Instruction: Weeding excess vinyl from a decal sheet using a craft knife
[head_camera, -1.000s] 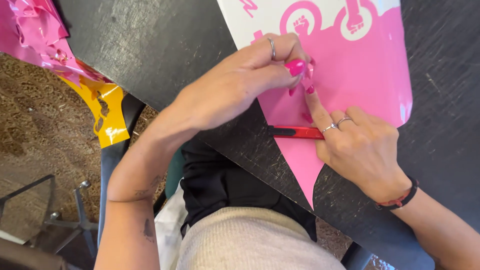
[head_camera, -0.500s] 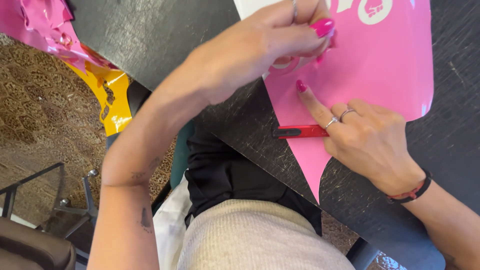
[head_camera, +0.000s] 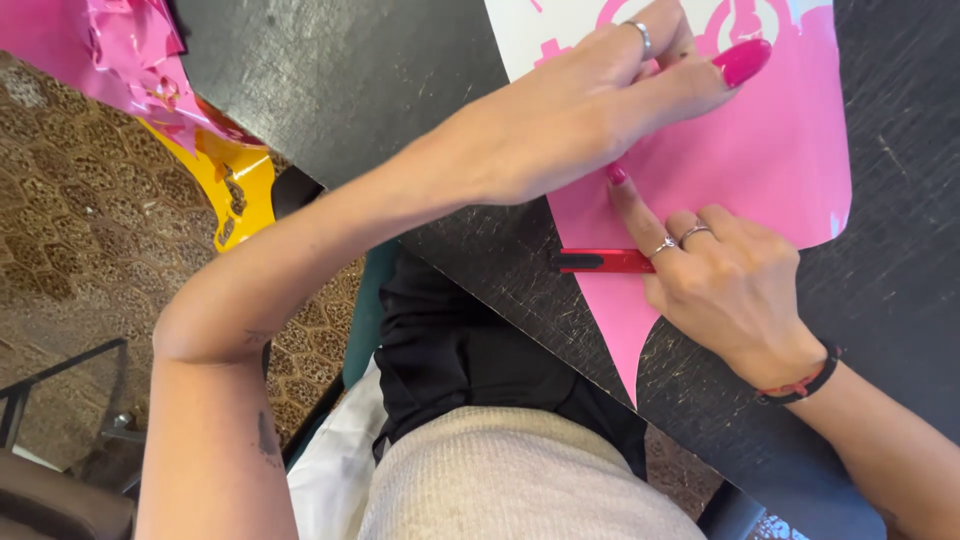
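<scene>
A pink sheet (head_camera: 770, 160) lies on a dark table (head_camera: 400, 90) in the upper right of the frame, its lower end tapering to a point near the table's edge. Its top part is white with pink cut-out shapes.

The left hand (head_camera: 590, 110) reaches in from the lower left across the table and rests on the sheet's upper part. Its fingers are stretched forward and close together, pressing or pinching at the sheet; whether they grip a loose layer cannot be told. A ring sits on one finger, and the nails are painted deep pink.

The right hand (head_camera: 725, 280) lies at centre right on the lower part of the sheet, its forefinger pointing up and pressing the pink surface flat. The other fingers are curled over a red cutter (head_camera: 605, 262), whose free end sticks out to the left, across the sheet's edge. Two rings and a dark wristband with red show on this hand.

In the upper left corner, crumpled pink scraps (head_camera: 110, 55) lie over a yellow sheet (head_camera: 235, 185) that hangs past the table's edge above a patterned brown floor (head_camera: 80, 240).
</scene>
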